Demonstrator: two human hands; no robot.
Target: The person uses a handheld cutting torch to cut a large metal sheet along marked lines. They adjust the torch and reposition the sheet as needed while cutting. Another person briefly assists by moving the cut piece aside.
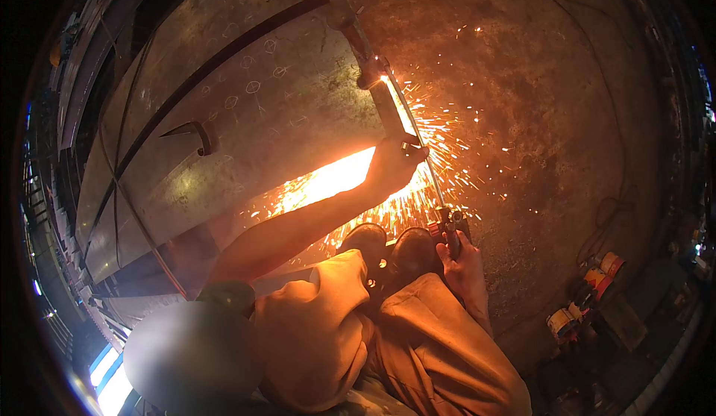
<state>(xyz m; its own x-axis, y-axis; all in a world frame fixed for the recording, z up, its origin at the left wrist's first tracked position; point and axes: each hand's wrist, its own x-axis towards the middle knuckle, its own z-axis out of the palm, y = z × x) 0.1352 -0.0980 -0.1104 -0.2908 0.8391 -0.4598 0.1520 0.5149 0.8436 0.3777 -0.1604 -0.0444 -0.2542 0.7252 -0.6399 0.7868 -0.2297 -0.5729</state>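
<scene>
Crouching, I have my right hand [465, 267] wrapped round the handle of a cutting torch [435, 181], close to its valves. Farther forward, my left hand [395, 160] is closed round the torch's long thin tube, the arm reaching in from the lower left. The torch's far end is at the right edge of a large steel plate [298, 110] covered in chalk marks. A bright glow shows there, and orange sparks [440, 129] spray around and below my left hand. Glare hides part of the plate's edge and the fingers' exact hold on the tube.
A dark curved strip [216, 73] and a hook-shaped metal piece [195, 134] lie on the plate. A thin hose [145, 229] crosses its left side. Red and orange tins [600, 274] stand at the lower right; a cable [597, 58] trails over the stained floor. My shoes [414, 252] are near the sparks.
</scene>
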